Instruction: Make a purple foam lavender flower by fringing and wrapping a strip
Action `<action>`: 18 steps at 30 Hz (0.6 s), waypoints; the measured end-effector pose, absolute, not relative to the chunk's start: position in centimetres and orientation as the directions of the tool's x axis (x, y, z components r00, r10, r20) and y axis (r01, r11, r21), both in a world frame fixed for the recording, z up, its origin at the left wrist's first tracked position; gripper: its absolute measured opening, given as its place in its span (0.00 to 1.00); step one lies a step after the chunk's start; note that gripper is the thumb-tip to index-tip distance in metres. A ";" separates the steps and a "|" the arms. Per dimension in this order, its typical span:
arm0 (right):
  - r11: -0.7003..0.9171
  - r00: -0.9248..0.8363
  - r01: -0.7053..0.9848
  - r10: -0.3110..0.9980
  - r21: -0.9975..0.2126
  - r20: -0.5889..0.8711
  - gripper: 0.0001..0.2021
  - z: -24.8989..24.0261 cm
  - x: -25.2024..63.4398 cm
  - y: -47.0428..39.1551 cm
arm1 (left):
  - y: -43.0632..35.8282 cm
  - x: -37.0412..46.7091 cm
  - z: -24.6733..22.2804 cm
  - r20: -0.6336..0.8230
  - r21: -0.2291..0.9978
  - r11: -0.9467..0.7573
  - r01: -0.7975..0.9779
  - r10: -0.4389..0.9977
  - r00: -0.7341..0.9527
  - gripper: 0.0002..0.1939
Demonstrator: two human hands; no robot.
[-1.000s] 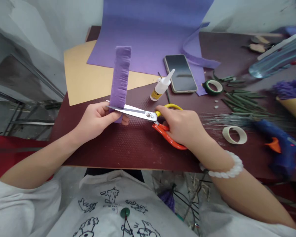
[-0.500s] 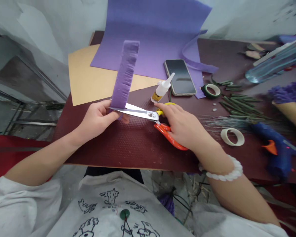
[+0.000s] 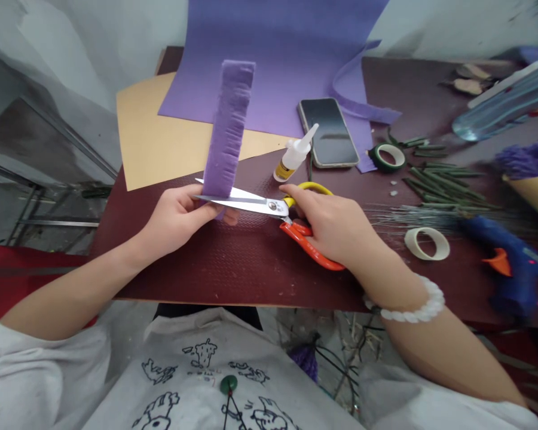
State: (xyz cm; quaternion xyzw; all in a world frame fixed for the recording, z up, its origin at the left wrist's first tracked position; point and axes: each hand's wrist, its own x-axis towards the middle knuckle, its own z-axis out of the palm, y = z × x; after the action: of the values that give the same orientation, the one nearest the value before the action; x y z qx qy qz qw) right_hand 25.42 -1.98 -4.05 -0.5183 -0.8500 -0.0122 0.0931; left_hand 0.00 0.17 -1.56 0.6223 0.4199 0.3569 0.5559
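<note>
the purple strip [image 3: 230,128] rises nearly upright left of the glue bottle [image 3: 291,160], its top leaning slightly right. it is long, narrow and matt, with many short slits along its right edge (the left edge looks plain) and small ripples between them. the left hand [image 3: 174,218], below and left of the bottle, pinches the strip's lower end. the right hand [image 3: 332,224], below and right of the bottle, grips the scissors [image 3: 269,206] by their yellow and red handles, the parted blades on either side of the strip.
</note>
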 end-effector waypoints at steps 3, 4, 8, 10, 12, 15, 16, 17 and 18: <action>0.472 -0.451 0.877 0.874 -0.094 0.179 0.26 -4.0 25.5 -1.9 | 0.2 0.0 -1.6 -0.034 0.998 0.012 0.055 0.908 0.419 0.06; 0.473 -0.453 0.875 0.874 -0.098 0.178 0.26 -3.9 25.5 -1.9 | 0.2 0.0 -1.7 -0.039 0.999 0.023 0.043 0.905 0.423 0.06; 0.465 -0.445 0.880 0.879 -0.096 0.172 0.26 -3.9 25.4 -1.9 | 0.2 0.0 -1.8 -0.049 0.998 0.027 0.058 0.907 0.419 0.07; 0.455 -0.437 0.887 0.882 -0.077 0.179 0.25 -4.0 25.3 -1.9 | 0.2 0.0 -1.9 -0.049 0.998 0.025 0.062 0.905 0.422 0.06; 0.443 -0.427 0.895 0.884 -0.051 0.188 0.24 -4.2 25.3 -1.8 | 0.1 0.0 -1.9 -0.054 0.997 0.026 0.071 0.904 0.425 0.07; 0.435 -0.423 0.900 0.886 -0.025 0.189 0.22 -4.4 25.3 -1.7 | 0.0 -0.1 -1.9 -0.068 0.995 0.033 0.090 0.907 0.415 0.07; 0.433 -0.422 0.901 0.888 -0.022 0.183 0.22 -4.5 25.3 -1.6 | 0.0 -0.1 -1.8 -0.073 0.995 0.038 0.091 0.908 0.412 0.07; 0.431 -0.421 0.902 0.890 -0.021 0.176 0.22 -4.5 25.4 -1.5 | -0.1 -0.1 -1.8 -0.076 0.995 0.043 0.089 0.909 0.411 0.08; 0.430 -0.421 0.902 0.891 -0.022 0.168 0.22 -4.5 25.4 -1.5 | 0.0 -0.1 -1.8 -0.075 0.995 0.043 0.085 0.909 0.411 0.08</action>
State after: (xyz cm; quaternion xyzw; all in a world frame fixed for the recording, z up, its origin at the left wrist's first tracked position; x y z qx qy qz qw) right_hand 25.42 -1.47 -4.55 -0.5325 -0.8422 -0.0357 0.0771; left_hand -0.12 -0.05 -1.81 0.5972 0.4158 0.3488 0.5906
